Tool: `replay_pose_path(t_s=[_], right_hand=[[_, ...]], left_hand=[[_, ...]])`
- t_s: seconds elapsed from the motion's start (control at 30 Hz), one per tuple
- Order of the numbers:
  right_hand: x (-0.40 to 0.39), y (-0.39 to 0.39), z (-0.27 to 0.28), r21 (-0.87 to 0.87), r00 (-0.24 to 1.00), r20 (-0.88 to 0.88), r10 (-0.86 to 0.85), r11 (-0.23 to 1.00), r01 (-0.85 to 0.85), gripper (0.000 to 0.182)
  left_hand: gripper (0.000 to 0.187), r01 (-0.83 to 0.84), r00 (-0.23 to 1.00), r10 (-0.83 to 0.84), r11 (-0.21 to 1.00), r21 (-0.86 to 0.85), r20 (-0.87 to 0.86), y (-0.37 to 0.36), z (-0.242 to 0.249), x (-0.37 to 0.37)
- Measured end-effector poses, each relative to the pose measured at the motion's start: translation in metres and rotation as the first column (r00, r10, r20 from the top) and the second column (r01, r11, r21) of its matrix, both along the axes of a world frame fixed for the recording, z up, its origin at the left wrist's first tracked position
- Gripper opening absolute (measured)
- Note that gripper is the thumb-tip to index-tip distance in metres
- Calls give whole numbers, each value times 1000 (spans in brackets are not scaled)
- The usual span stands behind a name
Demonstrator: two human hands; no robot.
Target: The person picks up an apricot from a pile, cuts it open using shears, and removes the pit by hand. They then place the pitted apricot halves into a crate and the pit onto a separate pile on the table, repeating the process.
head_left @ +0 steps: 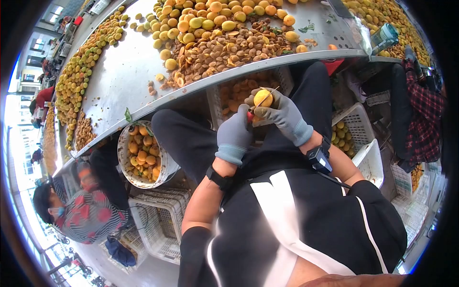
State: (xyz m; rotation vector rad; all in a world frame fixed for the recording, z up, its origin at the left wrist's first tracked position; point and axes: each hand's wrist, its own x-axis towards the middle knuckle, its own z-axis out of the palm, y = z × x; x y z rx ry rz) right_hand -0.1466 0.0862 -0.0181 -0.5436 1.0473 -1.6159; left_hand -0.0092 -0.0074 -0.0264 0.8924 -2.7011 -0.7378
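My right hand [285, 116], in a grey glove, is closed around a yellow apricot [263, 98] over my lap. My left hand [234, 137], also in a grey glove, grips a small red-handled knife [249, 115] whose thin blade reaches up against the fruit. The two hands touch just below the edge of the metal table [119, 76]. Each wrist carries a black band. A white crate [282, 79] of apricot halves sits under the table right behind my hands.
Whole apricots [205, 19] and a heap of brown pits [224, 50] cover the table. A round bucket of fruit [143, 153] stands on my left, and white crates [160, 220] sit on the floor. One person sits at lower left [81, 210], another in plaid at right [423, 115].
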Motion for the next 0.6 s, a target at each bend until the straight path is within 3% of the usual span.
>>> replay_pose_path(t_s=[0.03, 0.07, 0.13, 0.2, 0.27, 0.33, 0.47, 0.53, 0.6], right_hand=[[0, 0, -2, 62, 984, -177, -13, 998, 24, 52], [0, 0, -2, 63, 984, -177, -13, 998, 24, 52], [1, -1, 1, 39, 994, 103, -27, 999, 23, 44], [4, -2, -8, 40, 987, 149, -59, 998, 53, 43], [5, -1, -13, 43, 977, 193, -86, 996, 79, 43], [7, -2, -7, 97, 973, -162, -163, 979, 180, 40], [-3, 1, -7, 117, 953, -295, -72, 987, 111, 37], [-5, 0, -1, 95, 981, 191, -36, 995, 18, 37], [-7, 0, -1, 109, 978, 205, -36, 994, 14, 38]], left_hand=[[21, 0, 1000, 0, 1000, 0, 0, 0, 0, -1], [18, -12, 1000, 11, 1000, -14, -19, 1, 1, -1], [16, -26, 999, 25, 999, -26, -40, 1, 4, -3], [12, -35, 996, 38, 999, -37, 83, -1, 5, -4], [12, -34, 996, 38, 999, -40, 84, 0, 0, -4], [11, -35, 995, 39, 999, -39, 91, 2, 0, -3], [10, -40, 999, 40, 996, -78, 1, 1, 8, -3], [10, -40, 999, 40, 994, -99, -7, 0, 8, -4], [9, -37, 999, 35, 991, -131, -20, 0, 5, -3]])
